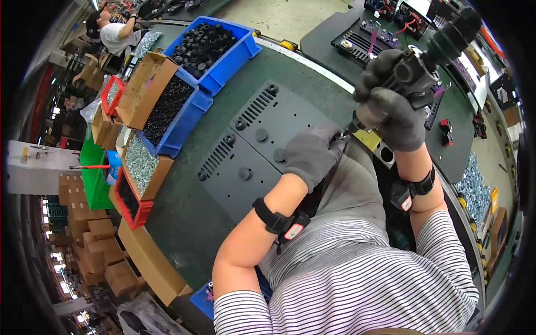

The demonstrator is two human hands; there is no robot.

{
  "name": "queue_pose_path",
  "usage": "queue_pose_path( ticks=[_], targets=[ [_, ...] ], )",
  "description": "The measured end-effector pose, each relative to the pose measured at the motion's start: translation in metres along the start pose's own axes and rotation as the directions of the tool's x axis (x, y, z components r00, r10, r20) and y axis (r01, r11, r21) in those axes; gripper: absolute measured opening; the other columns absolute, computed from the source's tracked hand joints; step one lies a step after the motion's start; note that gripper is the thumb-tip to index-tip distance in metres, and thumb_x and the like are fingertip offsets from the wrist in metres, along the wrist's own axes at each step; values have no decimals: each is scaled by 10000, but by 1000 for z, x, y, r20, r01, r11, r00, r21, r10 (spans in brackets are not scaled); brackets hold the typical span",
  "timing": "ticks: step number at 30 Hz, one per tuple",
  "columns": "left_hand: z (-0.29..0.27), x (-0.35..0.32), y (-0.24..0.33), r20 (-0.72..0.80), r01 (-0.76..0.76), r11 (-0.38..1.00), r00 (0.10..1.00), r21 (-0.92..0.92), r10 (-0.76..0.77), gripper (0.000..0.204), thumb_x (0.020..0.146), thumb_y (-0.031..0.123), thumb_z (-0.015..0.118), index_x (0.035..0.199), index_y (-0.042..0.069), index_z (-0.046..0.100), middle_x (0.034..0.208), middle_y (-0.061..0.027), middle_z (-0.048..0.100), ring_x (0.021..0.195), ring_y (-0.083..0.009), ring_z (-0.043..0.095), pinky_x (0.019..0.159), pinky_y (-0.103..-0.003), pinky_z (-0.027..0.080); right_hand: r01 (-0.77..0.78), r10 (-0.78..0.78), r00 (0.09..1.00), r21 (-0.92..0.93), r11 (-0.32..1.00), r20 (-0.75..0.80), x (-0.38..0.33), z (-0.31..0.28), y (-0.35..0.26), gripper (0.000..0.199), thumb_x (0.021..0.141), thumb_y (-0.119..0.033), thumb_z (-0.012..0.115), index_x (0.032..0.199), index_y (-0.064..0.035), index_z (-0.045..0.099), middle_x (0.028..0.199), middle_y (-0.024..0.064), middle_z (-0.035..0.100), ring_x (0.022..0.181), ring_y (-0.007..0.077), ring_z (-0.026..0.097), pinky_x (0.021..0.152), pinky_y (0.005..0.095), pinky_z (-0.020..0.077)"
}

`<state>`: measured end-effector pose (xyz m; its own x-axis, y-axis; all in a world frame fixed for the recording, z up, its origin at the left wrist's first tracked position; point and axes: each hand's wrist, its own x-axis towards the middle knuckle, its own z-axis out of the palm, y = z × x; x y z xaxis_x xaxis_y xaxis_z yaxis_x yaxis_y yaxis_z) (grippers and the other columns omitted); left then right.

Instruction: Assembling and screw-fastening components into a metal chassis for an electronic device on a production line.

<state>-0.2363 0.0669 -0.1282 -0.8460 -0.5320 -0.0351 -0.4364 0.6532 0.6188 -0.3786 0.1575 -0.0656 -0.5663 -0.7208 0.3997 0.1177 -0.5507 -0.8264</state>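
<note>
My right hand [393, 106], in a grey glove, is wrapped round a black and grey power screwdriver [416, 70]. The tool slants down to the left, its tip close to my left fingers. My left hand [315, 153], also gloved, is closed in a pinch at that tip, over the edge of a dark grey metal panel [296, 114]. Something small and shiny shows between the fingertips, but I cannot make out what. A second slotted panel [223, 184] lies alongside on the green bench. Round black rubber feet [261, 134] sit on both panels.
Blue bins hold black rubber feet [204, 50] and small black parts [170, 103]. Silver screws [140, 161] fill a cardboard box, beside a red bin [133, 201]. At the right is another bench [329, 39] with electronic assemblies. A person [117, 33] is at the far left.
</note>
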Motion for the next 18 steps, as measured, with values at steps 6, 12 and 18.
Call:
queue_pose_path(
  ticks=[6, 12, 18],
  targets=[
    [2, -1, -3, -20, 18, 1000, 1000, -19, -19, 291, 875, 323, 650, 1080, 122, 697, 953, -136, 705, 903, -331, 659, 792, -432, 511, -146, 164, 984, -195, 970, 77, 11, 11, 13, 335, 753, -65, 654, 1064, -30, 534, 880, 59, 574, 767, 145, 582, 678, 305, 492],
    [-3, 3, -8, 80, 63, 986, 996, -156, -51, 258, 884, 312, 639, 1060, 129, 688, 1008, -145, 688, 966, -325, 654, 784, -416, 520, -169, 206, 967, -224, 960, 152, 21, 9, 17, 271, 742, -84, 672, 984, -14, 572, 795, 47, 601, 687, 104, 562, 601, 255, 463],
    [-68, -9, -44, 171, 206, 113, 950, -972, -261, 300, 970, 161, 517, 1232, 22, 564, 918, -30, 562, 718, -116, 527, 599, -226, 450, -150, 174, 972, -151, 977, 159, 19, 6, 23, 283, 744, -66, 664, 1004, -4, 569, 805, 60, 607, 649, 103, 560, 578, 259, 468]
  ],
)
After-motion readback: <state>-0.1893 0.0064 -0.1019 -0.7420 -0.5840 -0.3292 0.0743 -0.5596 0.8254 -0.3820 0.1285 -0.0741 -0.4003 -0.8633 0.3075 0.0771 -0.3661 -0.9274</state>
